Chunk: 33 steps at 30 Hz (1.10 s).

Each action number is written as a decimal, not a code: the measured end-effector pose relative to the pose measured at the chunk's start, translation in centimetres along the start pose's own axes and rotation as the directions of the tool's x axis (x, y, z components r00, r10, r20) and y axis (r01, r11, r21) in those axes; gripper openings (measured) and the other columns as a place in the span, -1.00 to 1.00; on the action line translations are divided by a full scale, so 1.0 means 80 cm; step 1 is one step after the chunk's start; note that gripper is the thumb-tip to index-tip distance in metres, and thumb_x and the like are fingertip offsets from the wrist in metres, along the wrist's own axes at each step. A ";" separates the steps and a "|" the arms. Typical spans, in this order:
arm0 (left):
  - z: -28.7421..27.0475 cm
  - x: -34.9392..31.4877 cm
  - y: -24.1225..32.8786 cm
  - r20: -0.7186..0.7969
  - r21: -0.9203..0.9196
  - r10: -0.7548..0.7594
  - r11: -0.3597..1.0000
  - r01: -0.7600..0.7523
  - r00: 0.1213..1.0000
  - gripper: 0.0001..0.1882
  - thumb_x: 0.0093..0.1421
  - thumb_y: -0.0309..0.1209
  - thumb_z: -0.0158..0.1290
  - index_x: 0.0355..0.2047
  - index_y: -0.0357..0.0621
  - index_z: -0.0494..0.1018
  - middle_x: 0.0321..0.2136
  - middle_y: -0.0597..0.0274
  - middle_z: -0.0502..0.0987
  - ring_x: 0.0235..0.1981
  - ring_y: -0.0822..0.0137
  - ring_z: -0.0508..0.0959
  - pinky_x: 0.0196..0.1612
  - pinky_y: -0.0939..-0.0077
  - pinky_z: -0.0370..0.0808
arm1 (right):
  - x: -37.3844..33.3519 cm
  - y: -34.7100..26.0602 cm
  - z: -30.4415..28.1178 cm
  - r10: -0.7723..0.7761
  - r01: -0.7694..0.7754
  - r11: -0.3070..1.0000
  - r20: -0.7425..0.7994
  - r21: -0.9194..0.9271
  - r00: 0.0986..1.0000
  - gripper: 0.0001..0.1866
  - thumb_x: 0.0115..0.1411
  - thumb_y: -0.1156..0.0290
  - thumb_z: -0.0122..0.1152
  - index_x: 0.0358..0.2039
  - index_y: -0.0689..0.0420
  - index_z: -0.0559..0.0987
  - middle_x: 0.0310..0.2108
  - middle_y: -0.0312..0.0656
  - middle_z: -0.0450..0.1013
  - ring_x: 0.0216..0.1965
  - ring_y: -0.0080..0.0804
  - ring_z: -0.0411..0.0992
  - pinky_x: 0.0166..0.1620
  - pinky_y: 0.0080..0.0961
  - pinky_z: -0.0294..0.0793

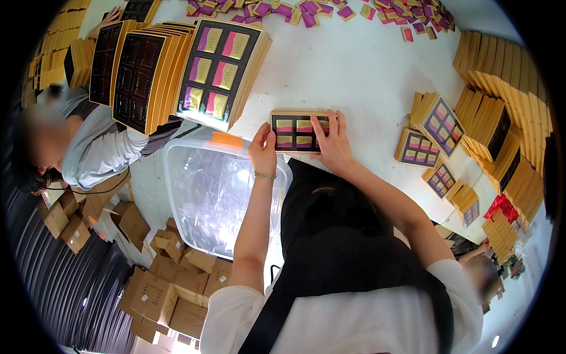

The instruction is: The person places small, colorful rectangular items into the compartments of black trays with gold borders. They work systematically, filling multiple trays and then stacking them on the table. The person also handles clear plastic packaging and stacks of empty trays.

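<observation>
A shallow gold-edged chocolate box (295, 112) lies on the white table in front of me. Its dark tray holds several small wrapped pieces (284, 125) in gold, pink and purple. My left hand (263, 151) grips the box's left end, thumb up and fingers curled. Across the right end reaches my right hand (336, 146); its index finger presses down on the pieces, other fingers lie at the far right corner and the thumb is by the near edge. Part of the right-hand pieces is covered by those fingers.
Left stands a tall stack of filled boxes (210, 75) beside stacked dark trays (137, 79). Loose wrapped pieces (306, 12) lie along the far edge. Filled boxes (418, 147) and gold stacks (501, 71) are at right. Below the table edge sits a clear plastic bin (206, 189); co-workers flank me.
</observation>
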<state>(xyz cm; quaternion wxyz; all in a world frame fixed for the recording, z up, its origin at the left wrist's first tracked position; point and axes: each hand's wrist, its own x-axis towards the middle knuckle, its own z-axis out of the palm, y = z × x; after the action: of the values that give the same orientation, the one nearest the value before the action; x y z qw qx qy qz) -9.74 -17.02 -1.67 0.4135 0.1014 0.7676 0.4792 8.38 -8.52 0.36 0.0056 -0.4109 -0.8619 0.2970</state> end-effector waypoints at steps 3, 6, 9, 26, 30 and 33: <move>-0.003 0.001 -0.007 0.019 0.022 -0.001 1.000 0.000 1.000 -0.61 0.22 -0.54 0.06 0.07 -0.36 0.41 -0.07 0.10 0.53 -0.08 0.39 0.52 0.00 0.55 0.44 | -0.001 0.001 0.003 -0.030 0.028 0.997 -0.033 -0.072 0.999 0.18 -0.34 0.20 0.59 0.31 0.03 0.12 0.23 0.20 -0.04 0.25 0.35 -0.10 0.20 0.05 0.21; -0.004 0.004 -0.014 0.029 0.089 0.019 0.996 -0.021 0.999 -0.61 0.21 -0.55 0.05 0.06 -0.36 0.42 -0.09 0.10 0.55 -0.09 0.38 0.52 -0.01 0.55 0.44 | -0.001 0.002 0.005 -0.057 0.049 0.989 -0.061 -0.137 0.996 0.14 -0.31 0.09 0.55 0.29 0.04 0.16 0.24 0.18 0.01 0.25 0.33 -0.07 0.24 0.14 0.07; -0.009 0.011 -0.013 0.042 0.242 0.118 0.962 -0.125 0.992 -0.61 0.18 -0.53 0.08 0.03 -0.34 0.45 -0.16 0.06 0.58 -0.15 0.35 0.56 -0.05 0.49 0.47 | 0.002 0.001 0.003 -0.055 0.054 0.990 -0.007 -0.131 0.998 0.11 -0.29 0.05 0.52 0.28 0.07 0.19 0.24 0.15 0.03 0.25 0.31 -0.05 0.25 0.15 0.02; 0.372 -0.113 0.134 0.641 -0.162 0.263 0.965 -0.209 0.721 -0.42 0.06 -0.43 0.25 0.05 -0.39 0.29 -0.07 0.02 0.48 -0.03 0.28 0.46 0.05 0.42 0.39 | -0.202 0.195 -0.223 0.637 -0.209 0.746 -0.586 0.632 0.501 0.01 -0.07 0.39 0.37 0.34 0.22 0.01 0.36 0.03 -0.08 0.39 -0.07 -0.14 0.33 -0.18 -0.03; 0.440 -0.092 0.090 0.535 0.153 0.383 0.832 -0.533 0.753 -0.26 -0.03 -0.31 0.31 0.09 -0.41 0.25 -0.02 0.01 0.46 0.01 0.18 0.45 0.11 0.36 0.34 | -0.220 0.285 -0.238 0.821 -0.137 0.065 0.025 0.988 0.571 -0.16 0.25 -0.14 -0.02 0.34 0.18 0.06 0.35 -0.09 0.03 0.38 -0.31 -0.09 0.36 -0.30 -0.17; 0.447 -0.065 0.083 0.817 -0.031 -0.026 0.996 0.089 0.576 -0.42 0.09 -0.30 0.19 0.07 -0.33 0.32 -0.03 0.07 0.49 0.02 0.24 0.47 0.11 0.36 0.37 | -0.208 0.334 -0.230 0.685 -0.164 -0.026 0.137 0.986 0.715 -0.14 0.23 -0.24 -0.06 0.29 0.22 0.18 0.27 -0.10 0.19 0.30 -0.33 0.09 0.33 -0.44 -0.04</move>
<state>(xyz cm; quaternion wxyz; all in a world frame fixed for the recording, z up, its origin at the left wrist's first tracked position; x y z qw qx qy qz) 18.21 6.86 -0.56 0.7383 0.2711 0.4777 0.3913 42.91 1.96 5.62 0.3479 -0.6051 -0.2531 0.6699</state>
